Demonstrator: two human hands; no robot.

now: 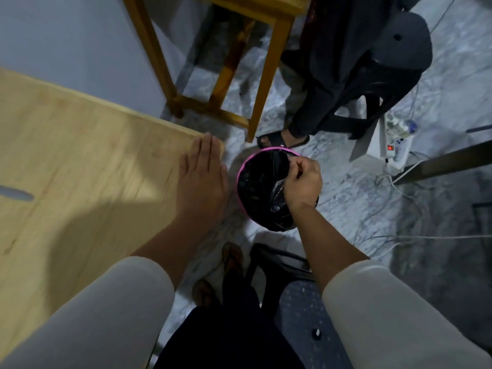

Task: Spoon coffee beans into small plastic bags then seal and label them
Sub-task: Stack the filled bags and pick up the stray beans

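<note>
I see my left hand (202, 179) lying flat, fingers straight, on the corner of the table (80, 161), holding nothing, while my right hand (302, 182) hangs over the pink-rimmed bin (247, 166) on the floor, fingers curled and pinching a bit of clear plastic (278, 190); can't tell if it's a bag. Around the bin: a wooden stool (213, 62) behind it, another person's sandalled foot (279, 139) just beyond the rim, a power strip (394, 145) with cables to the right, my chair (300, 302) and feet below. No beans visible.
</note>
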